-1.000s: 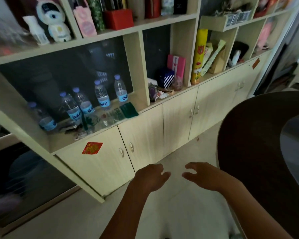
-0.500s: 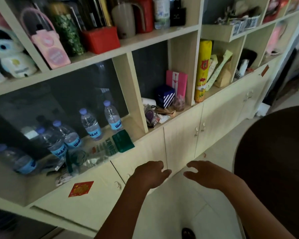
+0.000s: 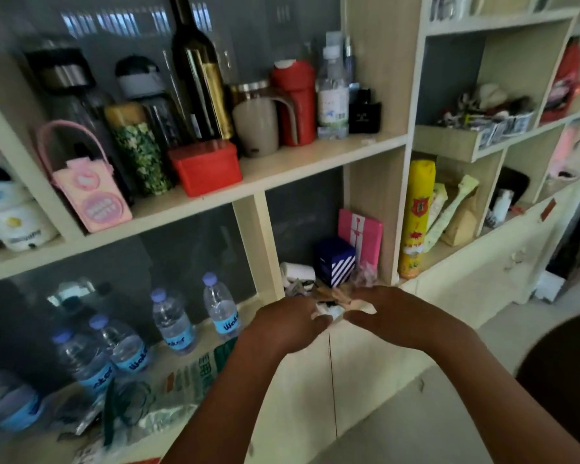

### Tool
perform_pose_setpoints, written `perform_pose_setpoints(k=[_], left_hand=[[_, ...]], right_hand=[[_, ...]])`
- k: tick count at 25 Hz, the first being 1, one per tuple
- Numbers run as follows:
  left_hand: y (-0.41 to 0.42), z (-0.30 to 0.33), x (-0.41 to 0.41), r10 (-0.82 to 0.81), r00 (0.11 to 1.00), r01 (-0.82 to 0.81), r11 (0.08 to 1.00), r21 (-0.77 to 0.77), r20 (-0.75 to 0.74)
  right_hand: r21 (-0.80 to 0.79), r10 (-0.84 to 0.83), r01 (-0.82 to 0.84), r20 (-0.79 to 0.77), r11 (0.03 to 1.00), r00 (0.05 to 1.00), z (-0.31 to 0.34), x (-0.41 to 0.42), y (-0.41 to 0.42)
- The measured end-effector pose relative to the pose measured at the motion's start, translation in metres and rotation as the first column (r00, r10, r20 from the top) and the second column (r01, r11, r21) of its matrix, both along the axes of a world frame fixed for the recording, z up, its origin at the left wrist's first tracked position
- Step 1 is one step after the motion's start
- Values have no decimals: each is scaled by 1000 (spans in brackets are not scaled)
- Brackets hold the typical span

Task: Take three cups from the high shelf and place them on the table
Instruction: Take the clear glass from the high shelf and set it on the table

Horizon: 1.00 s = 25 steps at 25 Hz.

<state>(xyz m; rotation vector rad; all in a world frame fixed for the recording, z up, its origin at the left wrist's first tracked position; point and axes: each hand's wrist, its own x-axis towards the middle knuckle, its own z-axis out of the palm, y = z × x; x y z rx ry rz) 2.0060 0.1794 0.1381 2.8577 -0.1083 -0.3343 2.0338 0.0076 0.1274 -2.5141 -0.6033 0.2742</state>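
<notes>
Below the shelf (image 3: 282,169), I see left hand (image 3: 282,324) and right hand (image 3: 395,316) loosely spread, grasping nothing; table (image 3: 563,373) cut off right.

A beige cup (image 3: 256,128) and a red cup (image 3: 293,102) stand upright, side by side, on the high shelf (image 3: 315,155).

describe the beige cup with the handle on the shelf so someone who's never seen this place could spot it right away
Find the wide shelf above the row of water bottles, crowded with flasks and a tall dark wine bottle. The beige cup stands just right of that bottle, behind the red box and left of the red flask. It alone is plain beige, with a metal rim and a curved side handle.
</notes>
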Motion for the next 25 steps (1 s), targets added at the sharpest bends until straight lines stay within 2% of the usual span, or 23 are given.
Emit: perform_pose_setpoints(k=[2,4,7,10,13,15,18,20,22,25], left_hand=[[10,37,17,-10,996,8,1000,16,88],[22,82,30,-43,964,18,995,96,263],[35,149,42,-106,877,18,982,189,468],[47,210,49,-148,750,-8,973,232,645],[55,259,55,-220,586,-78,943,325,780],[58,289,57,-279,446,-135,919,372,851],[57,347,63,-367,146,-185,902,390,919],[53,389,71,-411,0,-247,883,398,912],[47,422,87,-439,-32,-331,852,405,898],[42,442,122,-478,27,-417,793,444,878]], right_hand=[[58,18,-23,89,998,996,33,17,13],[72,0,-17,224,997,975,75,31,24],[112,0,-49,404,992,915,138,45,36],[189,-39,-81,555,979,831,197,57,50],[257,-85,-141,703,956,706,250,65,59],[276,-136,-139,778,951,613,282,73,63],[321,-199,-207,867,924,457,337,85,62],[321,-223,-224,900,920,374,374,95,61],[316,-244,-202,917,927,315,403,108,59],[287,-240,-153,933,946,267,429,129,58]])
